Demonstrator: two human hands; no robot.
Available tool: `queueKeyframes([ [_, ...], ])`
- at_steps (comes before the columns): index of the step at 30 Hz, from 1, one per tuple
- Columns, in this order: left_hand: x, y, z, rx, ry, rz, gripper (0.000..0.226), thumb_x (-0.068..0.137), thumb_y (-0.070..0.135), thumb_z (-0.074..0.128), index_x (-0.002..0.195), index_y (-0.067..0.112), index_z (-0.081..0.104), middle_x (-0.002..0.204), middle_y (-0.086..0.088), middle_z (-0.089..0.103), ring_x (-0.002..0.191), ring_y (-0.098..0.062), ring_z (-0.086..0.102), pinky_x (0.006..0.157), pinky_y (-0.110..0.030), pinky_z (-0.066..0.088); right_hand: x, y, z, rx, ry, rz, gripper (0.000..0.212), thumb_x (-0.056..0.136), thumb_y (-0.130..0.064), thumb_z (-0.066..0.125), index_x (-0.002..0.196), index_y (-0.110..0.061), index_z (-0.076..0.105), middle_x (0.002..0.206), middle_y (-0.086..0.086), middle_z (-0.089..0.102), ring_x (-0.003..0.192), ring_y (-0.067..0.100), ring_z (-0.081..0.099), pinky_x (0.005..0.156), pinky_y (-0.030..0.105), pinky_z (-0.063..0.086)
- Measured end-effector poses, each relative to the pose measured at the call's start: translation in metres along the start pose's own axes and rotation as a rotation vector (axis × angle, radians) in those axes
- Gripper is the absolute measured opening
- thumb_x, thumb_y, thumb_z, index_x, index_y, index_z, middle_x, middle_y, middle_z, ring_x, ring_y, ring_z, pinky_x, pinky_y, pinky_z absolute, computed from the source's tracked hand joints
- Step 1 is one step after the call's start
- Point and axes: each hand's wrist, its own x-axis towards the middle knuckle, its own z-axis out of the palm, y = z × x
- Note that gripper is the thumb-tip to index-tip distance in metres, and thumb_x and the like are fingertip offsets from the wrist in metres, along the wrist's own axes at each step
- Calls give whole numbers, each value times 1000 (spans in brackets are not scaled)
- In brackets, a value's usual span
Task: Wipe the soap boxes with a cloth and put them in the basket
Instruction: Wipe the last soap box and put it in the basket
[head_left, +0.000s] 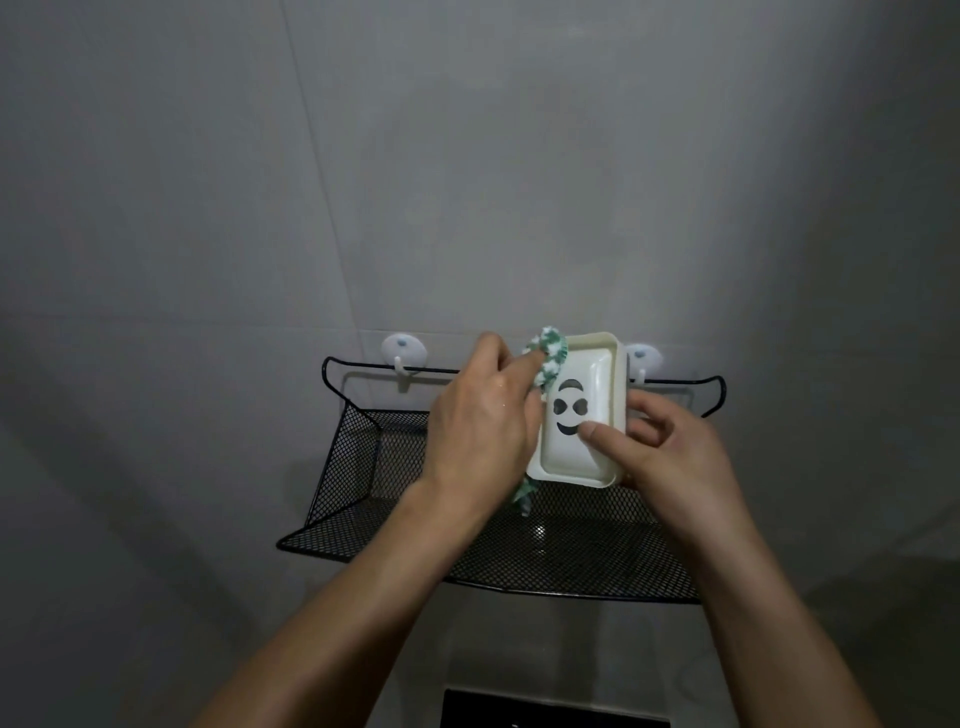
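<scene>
A cream soap box with dark cut-out holes in its floor is held above the black mesh basket. My right hand grips its right edge, thumb pressed inside on its floor. My left hand holds a green-and-white cloth against the box's left rim; a cloth end hangs below the box. No other soap box is in view.
The basket hangs on two white suction hooks on a grey tiled wall. A dark object shows at the bottom edge below the basket.
</scene>
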Motion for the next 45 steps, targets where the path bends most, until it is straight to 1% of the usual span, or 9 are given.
queueKeyframes([
  [5,6,7,-1,-42,-39,44,35,92,16,59,126,21,66,99,-5,52,86,-25,56,68,-42,50,-1,-1,-5,-28,-37,0,39,77,-9,81,115,-16,71,94,1,78,86,20,76,74,39,60],
  [10,9,15,-4,31,-70,201,32,94,31,59,125,26,65,101,-4,53,92,-25,52,79,-42,44,-2,-5,-8,-33,-82,11,36,79,-5,78,113,-16,71,92,3,79,84,22,76,74,38,60],
  [15,18,8,-12,100,-11,317,22,89,24,69,109,17,74,84,-9,57,77,-28,55,66,-40,42,-5,-9,-7,-5,-79,26,37,79,-2,78,113,-12,70,90,6,78,82,25,76,66,32,57],
  [19,21,-4,-17,218,8,243,15,87,23,68,93,11,75,78,-6,56,71,-24,54,65,-35,39,-7,-14,-12,-3,-53,28,38,78,-6,79,114,-15,68,92,3,78,83,21,76,67,33,59],
  [24,19,-5,-18,244,21,154,19,79,20,76,97,16,71,78,1,57,70,-21,55,63,-32,38,-8,-19,-9,-22,-61,51,38,79,-8,80,115,-16,68,90,2,79,80,20,76,61,31,59],
  [34,-6,3,-6,249,-127,306,17,93,27,66,98,14,75,80,-2,57,71,-16,46,64,-31,31,-4,-24,-11,-52,115,1,32,77,-8,81,102,-22,68,88,1,78,81,18,76,75,39,60],
  [40,-8,-1,-6,155,-359,311,30,99,38,47,100,17,69,92,3,54,85,-16,52,66,-31,40,-6,-24,-10,-11,115,12,38,78,-2,78,108,-21,64,90,1,78,79,15,75,57,22,54],
  [42,-11,-1,-6,151,-333,269,30,99,37,47,107,19,70,95,4,52,84,-14,51,65,-27,33,-5,-24,-9,6,116,19,36,78,-1,77,105,-20,61,90,0,78,78,15,75,54,18,51],
  [45,-19,4,-4,114,-236,158,26,98,34,51,104,18,70,96,2,53,81,-18,55,63,-31,41,-1,-25,-7,46,111,24,33,79,3,75,103,-13,58,89,3,77,78,17,75,54,21,52],
])
